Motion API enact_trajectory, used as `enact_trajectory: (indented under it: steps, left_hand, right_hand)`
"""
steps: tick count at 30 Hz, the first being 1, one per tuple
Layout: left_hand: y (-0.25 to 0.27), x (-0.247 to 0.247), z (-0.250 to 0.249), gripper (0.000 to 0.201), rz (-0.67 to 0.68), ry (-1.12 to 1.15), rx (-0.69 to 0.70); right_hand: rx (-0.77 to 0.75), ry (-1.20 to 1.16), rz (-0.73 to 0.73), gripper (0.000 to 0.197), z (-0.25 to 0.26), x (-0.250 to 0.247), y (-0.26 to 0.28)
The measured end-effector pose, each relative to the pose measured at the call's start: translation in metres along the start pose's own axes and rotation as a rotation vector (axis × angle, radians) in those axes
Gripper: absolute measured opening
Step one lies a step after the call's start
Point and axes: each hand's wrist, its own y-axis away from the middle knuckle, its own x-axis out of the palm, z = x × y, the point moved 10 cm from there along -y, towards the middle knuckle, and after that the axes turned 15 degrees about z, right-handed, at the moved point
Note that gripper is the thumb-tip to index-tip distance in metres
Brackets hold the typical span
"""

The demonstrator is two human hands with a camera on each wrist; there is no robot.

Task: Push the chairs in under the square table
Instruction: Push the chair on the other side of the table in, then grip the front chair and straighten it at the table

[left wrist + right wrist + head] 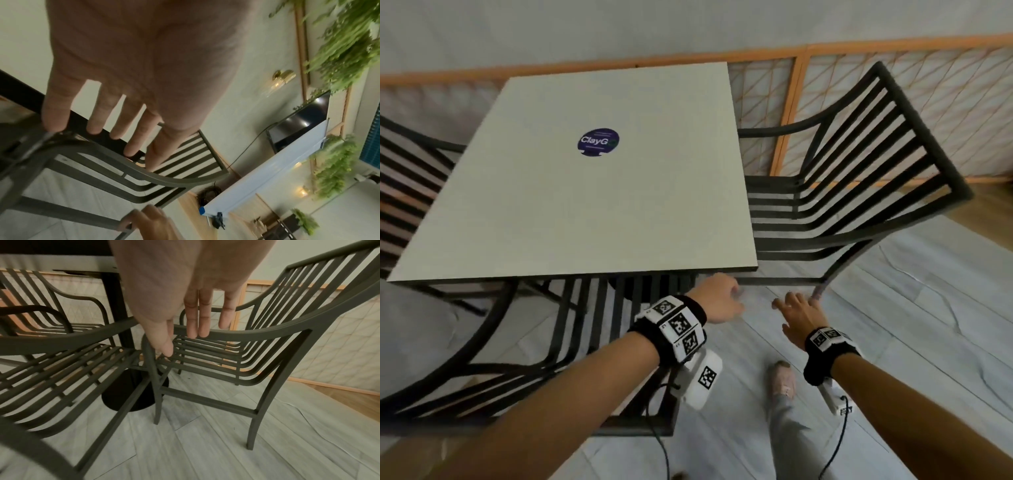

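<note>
Square pale-grey table top w/ dark metal frame (585, 192); black pedestal post and round base underneath, per right wrist view; sits centre of the group so chairs can slide in from each side; round dark-blue sticker (598, 142) near mid-top.

Dark slatted metal armchair, near side (571, 342); seat front tucked under table's near edge, backrest toward the person; judged mostly pushed in.

Dark slatted metal armchair, right side (859, 164); seat only slightly under table's right edge, backrest well out from table; judged the chair in hand, not yet pushed in; near armrest runs just ahead of both hands, offering a push point.

Third dark slatted armchair, left side (404, 192); part in view only; how far in, cannot tell.

Left hand (717, 301); at front end of right-side chair's near armrest, beside table corner; fingers (96, 120) spread and fairly straight, tips over the rail; contact unclear, no wrap seen.

Right hand (799, 317); further back along same armrest, toward rear leg; fingers (198, 324) straight, mostly together, tips at the armrest rail, thumb lower; grips nothing.
</note>
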Motion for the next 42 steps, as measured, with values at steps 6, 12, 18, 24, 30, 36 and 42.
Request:
enact_trajectory:
  steps: [6,12,18,24,30,36,42]
  left_hand:
    - [0.109,0.031,0.130,0.090,0.094,0.164,-0.177]
    - [0.184,0.058,0.239,0.126,0.186,0.270,-0.308]
    - [0.226,0.085,0.325,0.108,0.132,0.228,-0.432]
    - [0.232,0.070,0.334,0.030,-0.278,-0.162,-0.599]
    - [0.233,0.077,0.333,0.031,-0.353,-0.155,-0.614]
    - [0.234,0.101,0.323,0.030,-0.333,-0.150,-0.621]
    - [0.240,0.113,0.323,0.027,-0.297,-0.154,-0.621]
  right_hand:
    - [-0.187,-0.084,0.078,0.060,0.140,0.029,0.048]
    - [-0.197,-0.427,0.150,0.083,0.216,0.047,0.074]
    - [-0.163,-0.730,0.005,0.074,0.228,0.044,0.085]
    - [-0.253,-0.614,-0.072,0.042,0.235,0.033,0.081]
    - [-0.265,-0.593,-0.098,0.020,0.232,0.034,0.085]
    - [-0.245,-0.618,-0.125,0.018,0.220,0.046,0.096]
    - [-0.264,-0.650,-0.109,0.029,0.223,0.053,0.112]
